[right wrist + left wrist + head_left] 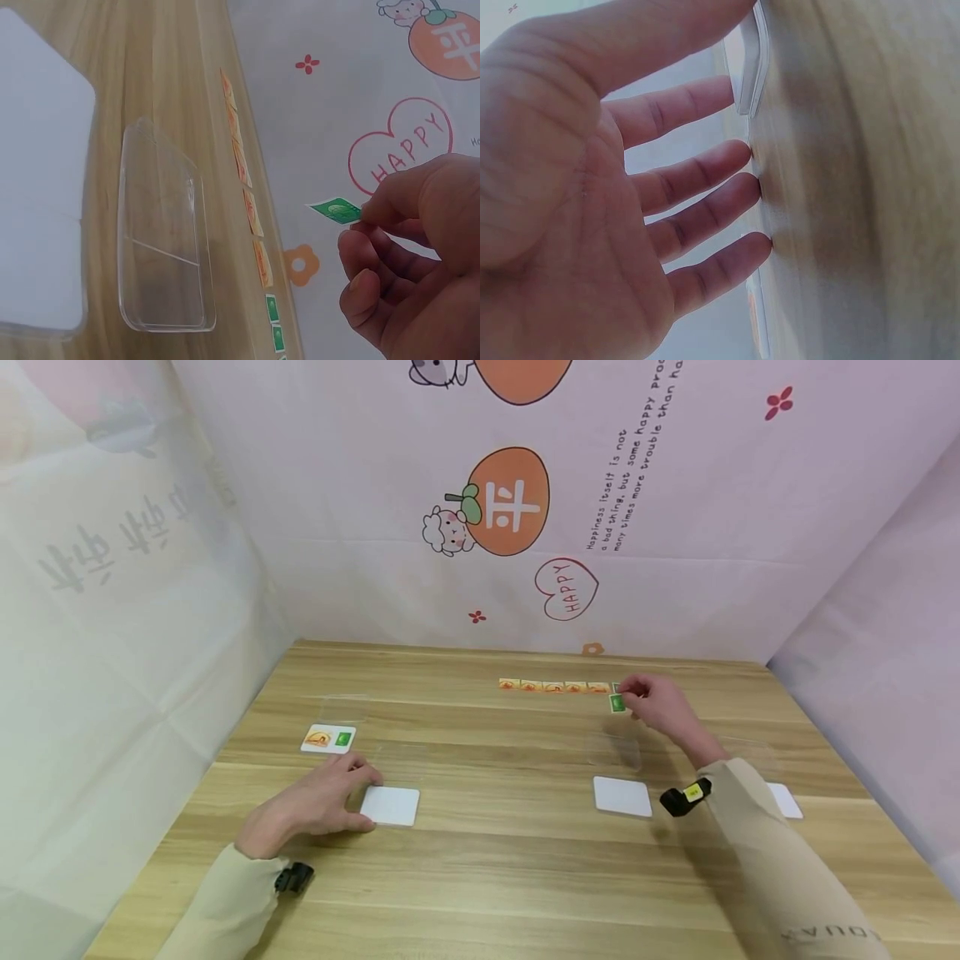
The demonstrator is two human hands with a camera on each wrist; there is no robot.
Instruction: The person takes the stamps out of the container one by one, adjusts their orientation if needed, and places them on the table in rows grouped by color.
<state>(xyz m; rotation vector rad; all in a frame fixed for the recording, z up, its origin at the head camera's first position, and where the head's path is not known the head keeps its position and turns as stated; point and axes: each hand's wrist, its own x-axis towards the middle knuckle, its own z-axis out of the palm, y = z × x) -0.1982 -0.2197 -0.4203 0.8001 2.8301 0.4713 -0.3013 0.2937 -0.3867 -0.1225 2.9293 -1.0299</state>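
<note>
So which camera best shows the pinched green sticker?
The right wrist view: the green sticker appears large, pinched by the right hand. The head view shows it small; the left wrist view misses it.

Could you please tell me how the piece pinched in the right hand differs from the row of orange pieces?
The held piece is green; the row is orange and yellow. The held piece is single; the row has five. The right hand pinches the held piece above the tabletop; the row lies on it. Both are small and printed.
</note>
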